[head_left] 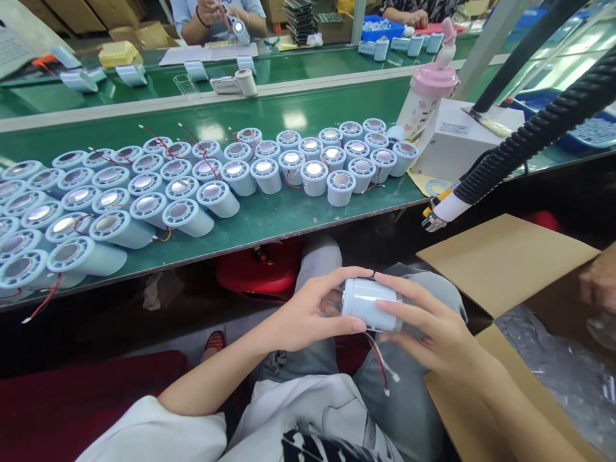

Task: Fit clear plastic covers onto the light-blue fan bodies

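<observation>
I hold one pale blue cylindrical part (366, 303) over my lap, lying on its side, with red and white wires hanging from it. My left hand (312, 314) grips its left end with thumb and fingers curled round it. My right hand (428, 327) wraps its right side, fingers laid over the top. Several identical pale blue cylinders with shiny metal centres (212, 186) stand in rows on the green table (269, 221) in front of me, some with red wires.
An open cardboard box (505, 269) with clear plastic inside sits at my right; another person's hand (599, 282) reaches over it. A black hose with a white nozzle (447, 208) hangs by a white box (457, 138) and pink bottle (426, 96). People work across the table.
</observation>
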A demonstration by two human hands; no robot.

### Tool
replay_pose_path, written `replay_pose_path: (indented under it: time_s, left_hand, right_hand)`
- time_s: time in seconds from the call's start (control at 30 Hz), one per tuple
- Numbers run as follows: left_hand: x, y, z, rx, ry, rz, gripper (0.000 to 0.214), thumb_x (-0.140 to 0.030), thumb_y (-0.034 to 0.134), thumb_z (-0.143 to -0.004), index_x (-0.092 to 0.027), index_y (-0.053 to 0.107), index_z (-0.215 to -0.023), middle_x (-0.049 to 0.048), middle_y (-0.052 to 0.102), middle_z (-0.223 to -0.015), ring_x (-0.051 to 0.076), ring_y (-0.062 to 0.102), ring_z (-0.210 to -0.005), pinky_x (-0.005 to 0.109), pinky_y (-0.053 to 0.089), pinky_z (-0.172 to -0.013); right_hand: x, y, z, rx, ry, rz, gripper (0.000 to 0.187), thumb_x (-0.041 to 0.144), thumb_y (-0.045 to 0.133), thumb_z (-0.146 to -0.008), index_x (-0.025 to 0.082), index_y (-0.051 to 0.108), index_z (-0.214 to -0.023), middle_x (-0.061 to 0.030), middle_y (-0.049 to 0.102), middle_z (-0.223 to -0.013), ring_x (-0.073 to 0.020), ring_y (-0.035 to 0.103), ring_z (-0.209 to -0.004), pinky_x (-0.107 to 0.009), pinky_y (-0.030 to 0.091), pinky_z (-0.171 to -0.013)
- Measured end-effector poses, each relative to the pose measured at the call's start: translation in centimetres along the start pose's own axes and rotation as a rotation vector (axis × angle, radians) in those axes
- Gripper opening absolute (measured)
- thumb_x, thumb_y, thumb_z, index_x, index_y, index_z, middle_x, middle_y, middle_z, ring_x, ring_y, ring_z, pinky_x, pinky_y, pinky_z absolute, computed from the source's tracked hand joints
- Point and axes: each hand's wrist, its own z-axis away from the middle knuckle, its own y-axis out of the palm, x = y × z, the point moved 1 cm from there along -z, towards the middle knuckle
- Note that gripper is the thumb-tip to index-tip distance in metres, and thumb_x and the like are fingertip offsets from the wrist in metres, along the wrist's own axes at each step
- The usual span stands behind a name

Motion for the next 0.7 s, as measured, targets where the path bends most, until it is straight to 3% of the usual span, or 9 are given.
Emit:
replay_pose_path:
  time_s: [0.07,0.17,0.27,0.43,0.53,0.63,0.7]
  left_hand:
    - [-0.1,-0.2,0.0,0.013,0.029,-0.017,0.073,-0.037,0.078,-0.074,-0.025,0.047,-0.139,0.0108,0.058,-0.129,0.025,0.062,-0.108,0.035,0.053,-0.089]
    - [-0.4,-0.5,0.2,0.048,0.081,-0.043,0.077,-0.026,0.081,-0.07,-0.028,0.049,-0.139,0.0095,0.05,-0.142,0.026,0.055,-0.123,0.035,0.049,-0.1]
    - [-0.2,-0.5,0.4,0.093,0.053,0.034,0.077,-0.019,0.077,-0.075,-0.029,0.043,-0.143,0.0094,0.05,-0.142,0.024,0.057,-0.121,0.037,0.049,-0.102]
    - [1.0,-0.5,0.1,0.109,0.011,0.116,0.085,-0.016,0.078,-0.072,-0.029,0.037,-0.146,0.0093,0.051,-0.142,0.025,0.056,-0.123,0.041,0.046,-0.106]
    - [1.8,-0.5,-0.3,0.121,0.048,0.106,0.083,-0.015,0.079,-0.071,-0.03,0.042,-0.143,0.0091,0.048,-0.146,0.027,0.052,-0.128,0.043,0.046,-0.106]
    - [1.9,-0.5,-0.3,0.12,0.112,0.106,0.079,-0.013,0.077,-0.072,-0.032,0.045,-0.142,0.0058,0.04,-0.151,0.029,0.045,-0.135,0.042,0.042,-0.109]
    - [1.6,-0.4,-0.2,0.134,0.099,0.124,0.083,-0.014,0.075,-0.074,-0.035,0.038,-0.145,0.0053,0.044,-0.148,0.029,0.047,-0.133,0.042,0.044,-0.106]
  right_hand:
    - [-0.1,0.2,0.1,0.005,0.153,-0.149,0.053,0.018,0.071,-0.084,0.036,0.055,-0.13,-0.0057,0.053,-0.14,-0.0282,0.053,-0.125,-0.044,0.05,-0.101]
    - [-0.3,0.6,0.2,-0.001,0.415,-0.578,0.051,0.032,0.074,-0.083,0.033,0.056,-0.13,-0.0069,0.064,-0.125,-0.0263,0.065,-0.108,-0.038,0.059,-0.087]
    - [0.1,0.7,0.0,0.002,0.526,-0.791,0.045,0.033,0.076,-0.081,0.032,0.062,-0.124,-0.0051,0.069,-0.115,-0.0237,0.07,-0.095,-0.034,0.062,-0.077]
    - [0.4,0.5,-0.2,0.016,0.543,-0.593,0.044,0.028,0.08,-0.075,0.033,0.069,-0.117,-0.0029,0.068,-0.118,-0.0252,0.069,-0.098,-0.038,0.061,-0.085]
    - [0.0,0.8,0.1,0.013,0.545,-0.5,0.044,0.028,0.08,-0.074,0.03,0.07,-0.117,-0.0052,0.063,-0.129,-0.0304,0.066,-0.108,-0.042,0.06,-0.088]
    - [0.0,0.9,0.4,-0.03,0.496,-0.428,0.055,0.026,0.083,-0.07,0.031,0.066,-0.122,-0.0065,0.059,-0.135,-0.0353,0.06,-0.116,-0.048,0.058,-0.093]
    - [0.3,0.7,0.5,-0.063,0.445,-0.385,0.066,0.02,0.084,-0.068,0.038,0.06,-0.126,-0.0029,0.06,-0.133,-0.0345,0.058,-0.119,-0.048,0.055,-0.096]
